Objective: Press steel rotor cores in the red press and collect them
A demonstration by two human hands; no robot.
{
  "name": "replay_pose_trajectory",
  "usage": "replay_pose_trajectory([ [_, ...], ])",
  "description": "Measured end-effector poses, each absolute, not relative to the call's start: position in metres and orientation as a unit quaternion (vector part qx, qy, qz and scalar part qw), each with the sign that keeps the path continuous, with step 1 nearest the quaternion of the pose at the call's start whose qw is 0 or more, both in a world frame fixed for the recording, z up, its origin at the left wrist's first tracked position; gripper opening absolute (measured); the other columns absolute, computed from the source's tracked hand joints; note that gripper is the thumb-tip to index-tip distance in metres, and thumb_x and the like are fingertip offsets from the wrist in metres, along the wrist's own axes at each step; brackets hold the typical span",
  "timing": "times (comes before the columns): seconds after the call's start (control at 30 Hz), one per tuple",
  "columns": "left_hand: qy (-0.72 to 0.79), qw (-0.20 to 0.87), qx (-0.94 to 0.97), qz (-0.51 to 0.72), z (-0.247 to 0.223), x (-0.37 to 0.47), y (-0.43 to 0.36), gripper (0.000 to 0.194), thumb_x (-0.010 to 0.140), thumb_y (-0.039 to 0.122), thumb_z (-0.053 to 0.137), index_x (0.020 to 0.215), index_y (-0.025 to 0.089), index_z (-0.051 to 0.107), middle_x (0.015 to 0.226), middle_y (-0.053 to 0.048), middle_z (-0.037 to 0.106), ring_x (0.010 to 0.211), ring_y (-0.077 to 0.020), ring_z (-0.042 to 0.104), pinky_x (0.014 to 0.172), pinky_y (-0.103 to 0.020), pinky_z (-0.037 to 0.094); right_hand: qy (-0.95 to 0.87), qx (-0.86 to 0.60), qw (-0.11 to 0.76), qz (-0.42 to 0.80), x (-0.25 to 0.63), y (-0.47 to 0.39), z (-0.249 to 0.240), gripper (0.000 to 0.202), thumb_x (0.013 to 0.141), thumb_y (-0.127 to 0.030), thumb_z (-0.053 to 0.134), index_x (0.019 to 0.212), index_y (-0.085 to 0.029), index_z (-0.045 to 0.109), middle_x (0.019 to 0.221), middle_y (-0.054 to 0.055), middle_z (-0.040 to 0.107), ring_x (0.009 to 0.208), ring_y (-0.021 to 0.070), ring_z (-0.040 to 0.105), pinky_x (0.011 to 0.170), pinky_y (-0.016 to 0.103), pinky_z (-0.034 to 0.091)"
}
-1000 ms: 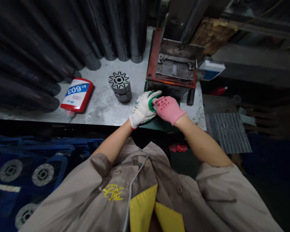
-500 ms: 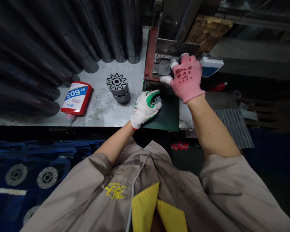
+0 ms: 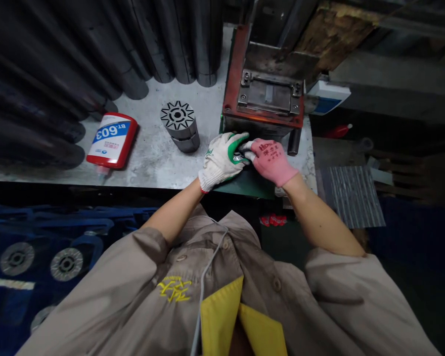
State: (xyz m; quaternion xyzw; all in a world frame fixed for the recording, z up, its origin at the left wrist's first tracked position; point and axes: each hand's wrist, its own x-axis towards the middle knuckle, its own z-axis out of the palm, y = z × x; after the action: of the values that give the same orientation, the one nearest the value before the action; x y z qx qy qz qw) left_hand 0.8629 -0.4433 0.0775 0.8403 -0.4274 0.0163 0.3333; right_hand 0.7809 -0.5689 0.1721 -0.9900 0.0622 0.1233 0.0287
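My left hand, in a white and green glove, is closed round a small metal part at the bench's front edge. My right hand, in a pink glove, meets it from the right, fingertips pressed together at the same part; the fingers partly hide it. Just behind both hands stands a red-framed metal fixture with a small pale piece in its plate. To the left, a slotted round metal core stands upright on the bench.
A red glue bottle lies on the bench at the left. Long dark cylinders fill the back left. A white box is right of the fixture. Blue trays with round cores are below left.
My right hand has left the fixture and come down beside my left hand, uncovering the fixture's plate. The view has shifted slightly.
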Motion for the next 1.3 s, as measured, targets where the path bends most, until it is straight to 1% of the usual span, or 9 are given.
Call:
replay_pose_trajectory([
  [0.2,-0.436,0.368,0.821,-0.006,0.087,0.866,-0.438,0.070,0.084,0.048,0.074,0.147,0.021,0.061,0.146,-0.012,0.064,0.138,-0.0318,0.059,0.122,-0.049,0.043,0.026,-0.973,-0.051,0.225,0.795,-0.547,0.206,0.042,0.101,-0.005,0.040,0.126,-0.012,0.073,0.127,0.019,0.075,0.118,0.0283,0.071,0.090,0.036,0.050],
  [0.3,-0.425,0.425,0.799,-0.031,0.088,0.867,-0.442,0.065,0.084,0.052,0.077,0.140,0.022,0.065,0.136,-0.010,0.070,0.128,-0.0301,0.065,0.116,-0.049,0.051,0.041,-0.988,-0.005,0.150,0.792,-0.567,0.220,0.032,0.105,-0.026,0.053,0.128,-0.018,0.073,0.126,0.014,0.076,0.120,0.0287,0.069,0.099,0.038,0.050],
  [0.4,-0.367,0.468,0.803,-0.039,0.088,0.865,-0.450,0.046,0.092,0.050,0.070,0.129,0.022,0.070,0.121,-0.010,0.074,0.113,-0.0268,0.071,0.105,-0.047,0.058,0.120,-0.992,0.015,-0.023,0.799,-0.595,0.230,0.045,0.105,-0.048,0.056,0.134,-0.017,0.070,0.135,0.015,0.071,0.124,0.0325,0.065,0.105,0.044,0.049],
  [0.5,-0.321,0.445,0.836,-0.006,0.089,0.859,-0.456,0.042,0.089,0.045,0.072,0.125,0.023,0.073,0.121,-0.011,0.070,0.114,-0.0293,0.069,0.107,-0.051,0.056,0.155,-0.983,-0.011,-0.095,0.820,-0.613,0.227,0.057,0.105,-0.056,0.052,0.120,-0.005,0.073,0.135,0.023,0.065,0.129,0.0382,0.060,0.108,0.051,0.046],
  [0.63,-0.330,0.396,0.857,0.005,0.092,0.856,-0.456,0.045,0.087,0.045,0.075,0.127,0.025,0.074,0.122,-0.010,0.070,0.116,-0.0305,0.066,0.110,-0.052,0.051,0.116,-0.984,0.024,-0.135,0.832,-0.620,0.214,0.061,0.108,-0.059,0.043,0.102,-0.007,0.076,0.124,0.017,0.067,0.128,0.0368,0.059,0.109,0.054,0.045],
  [0.73,-0.361,0.381,0.851,-0.009,0.090,0.857,-0.450,0.061,0.084,0.054,0.077,0.136,0.024,0.069,0.134,-0.012,0.067,0.124,-0.0321,0.063,0.117,-0.054,0.045,0.103,-0.987,0.050,-0.114,0.813,-0.617,0.210,0.051,0.108,-0.053,0.045,0.109,-0.012,0.076,0.120,0.016,0.070,0.124,0.0359,0.062,0.106,0.055,0.047],
  [0.9,-0.413,0.333,0.848,-0.019,0.085,0.862,-0.443,0.083,0.078,0.060,0.081,0.148,0.021,0.059,0.147,-0.015,0.061,0.137,-0.0354,0.056,0.122,-0.052,0.039,0.044,-0.994,0.102,-0.004,0.775,-0.592,0.191,0.034,0.107,-0.028,0.046,0.125,-0.019,0.074,0.129,0.012,0.072,0.121,0.0265,0.065,0.105,0.040,0.049],
  [1.13,-0.465,0.330,0.820,-0.040,0.088,0.873,-0.440,0.078,0.079,0.045,0.078,0.151,0.026,0.058,0.143,-0.010,0.064,0.135,-0.0308,0.061,0.125,-0.048,0.040,-0.029,-0.981,-0.067,0.178,0.790,-0.549,0.190,0.040,0.099,-0.005,0.039,0.117,-0.009,0.075,0.117,0.023,0.076,0.108,0.0306,0.072,0.082,0.038,0.051],
  [1.3,-0.475,0.346,0.808,-0.048,0.091,0.877,-0.438,0.085,0.073,0.048,0.086,0.150,0.023,0.059,0.147,-0.014,0.063,0.139,-0.0348,0.059,0.126,-0.053,0.040,-0.045,-0.989,0.001,0.137,0.788,-0.565,0.193,0.030,0.100,-0.016,0.053,0.117,-0.014,0.077,0.119,0.017,0.079,0.115,0.0286,0.072,0.097,0.039,0.052],
])
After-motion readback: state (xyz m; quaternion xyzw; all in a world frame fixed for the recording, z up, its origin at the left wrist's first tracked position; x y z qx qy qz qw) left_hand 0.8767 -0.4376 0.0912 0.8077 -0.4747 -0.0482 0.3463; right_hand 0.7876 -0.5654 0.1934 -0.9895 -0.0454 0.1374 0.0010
